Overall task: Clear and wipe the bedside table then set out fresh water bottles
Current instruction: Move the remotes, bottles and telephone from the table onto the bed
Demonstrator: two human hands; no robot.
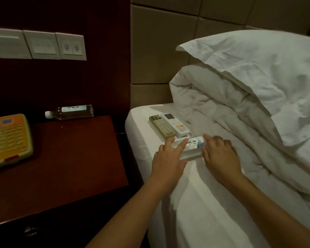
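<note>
Two water bottles in view, and both carry a white label with brush-style characters, too blurry to read. One bottle lies on its side on the white bed sheet at centre frame, blue print at the right end of its label. The other bottle lies on its side at the back edge of the bench, left of centre, white cap pointing left.

The left hand has its fingers spread over the left end of the bed bottle. The right hand is cupped over the right end, fingers curled down. Both touch it, though whether either is actually gripping it is hard to say.

Two remotes sit side by side just above that bottle: a beige remote and a white remote with a small screen.

The bench is dark reddish wood, with a yellow-orange phone at far left. Three pale switch plates sit on the dark wall panel, upper left. A padded beige headboard, a rumpled duvet and one pillow fill the right side.
</note>
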